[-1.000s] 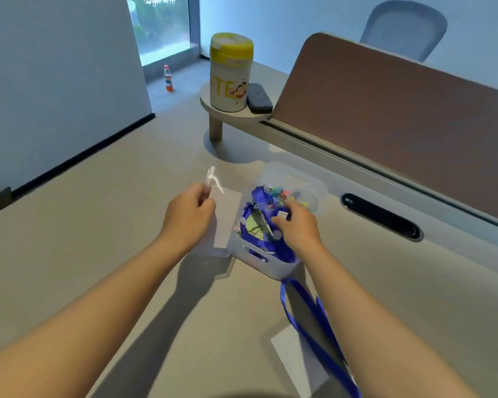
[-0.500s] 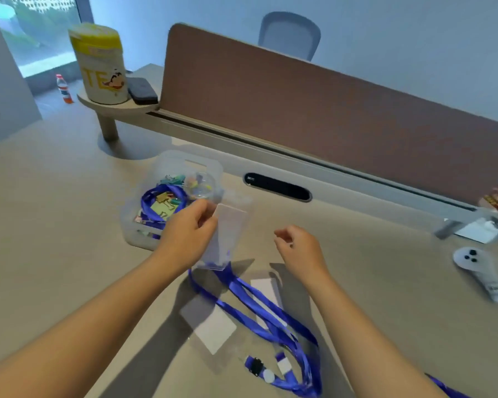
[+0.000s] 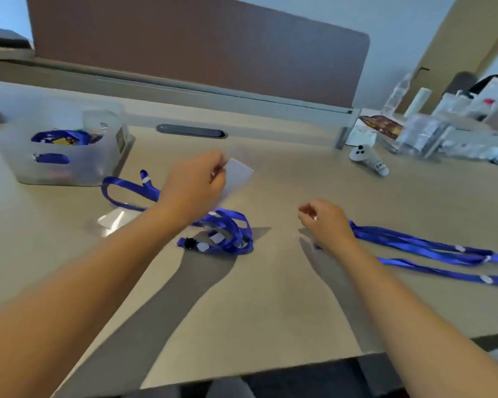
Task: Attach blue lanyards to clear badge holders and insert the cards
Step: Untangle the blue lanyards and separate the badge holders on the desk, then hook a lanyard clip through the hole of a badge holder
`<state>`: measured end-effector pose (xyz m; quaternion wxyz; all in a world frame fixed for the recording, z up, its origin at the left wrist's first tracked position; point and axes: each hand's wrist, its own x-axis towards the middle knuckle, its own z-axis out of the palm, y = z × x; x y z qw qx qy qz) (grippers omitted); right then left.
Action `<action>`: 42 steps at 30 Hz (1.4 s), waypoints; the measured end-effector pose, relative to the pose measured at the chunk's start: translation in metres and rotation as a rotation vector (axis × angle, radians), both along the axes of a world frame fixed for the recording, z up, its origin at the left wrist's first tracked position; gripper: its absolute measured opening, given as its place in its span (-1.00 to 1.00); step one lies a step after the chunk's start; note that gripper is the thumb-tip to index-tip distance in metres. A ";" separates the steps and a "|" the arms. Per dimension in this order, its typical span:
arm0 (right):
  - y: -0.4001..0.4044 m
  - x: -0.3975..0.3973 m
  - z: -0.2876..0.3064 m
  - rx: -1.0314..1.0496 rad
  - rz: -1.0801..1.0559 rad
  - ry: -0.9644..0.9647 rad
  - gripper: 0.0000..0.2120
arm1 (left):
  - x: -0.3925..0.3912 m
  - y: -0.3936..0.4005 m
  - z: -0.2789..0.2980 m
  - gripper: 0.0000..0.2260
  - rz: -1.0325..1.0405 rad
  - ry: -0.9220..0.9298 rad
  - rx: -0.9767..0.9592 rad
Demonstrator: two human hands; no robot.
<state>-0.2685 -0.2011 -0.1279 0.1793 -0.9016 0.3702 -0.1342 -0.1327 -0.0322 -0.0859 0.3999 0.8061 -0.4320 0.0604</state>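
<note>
While the left hand [image 3: 196, 182] pinches a clear badge holder [image 3: 237, 175] above the worktop [image 3: 270, 297], the right hand [image 3: 325, 222] hovers loosely curled, grasping nothing.
Right of the holder lie limp blue lanyards [image 3: 420, 242]; the thin, slick, flexible holder looks best gripped by its top edge.

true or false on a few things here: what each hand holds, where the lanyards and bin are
1. The left hand holds a clear badge holder. True.
2. The right hand grips a lanyard. False: its fingers are curled on nothing visible.
3. Blue lanyards lie on the desk to the right of the right hand. True.
4. The plastic bin is empty. False: blue lanyards show inside.
5. The white controller sits in the bin. False: it lies on the desk far right.
</note>
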 end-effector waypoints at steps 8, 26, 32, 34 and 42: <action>0.012 -0.058 -0.026 -0.107 -0.038 0.116 -0.81 | -0.044 0.009 -0.013 -0.80 0.011 -0.114 0.115; 0.000 -0.037 -0.014 -0.016 -0.035 -0.303 -0.76 | -0.051 -0.023 -0.011 -0.93 0.098 0.014 0.072; 0.017 -0.018 0.024 0.246 0.050 -0.594 -0.79 | -0.053 -0.032 0.006 -0.83 0.044 0.237 -0.082; 0.024 -0.011 0.035 0.319 0.088 -0.645 -0.82 | -0.054 -0.030 0.010 -0.71 0.013 0.346 -0.163; 0.050 0.014 0.059 0.499 0.130 -0.661 -0.79 | -0.042 -0.016 0.017 -0.76 0.020 0.534 -0.243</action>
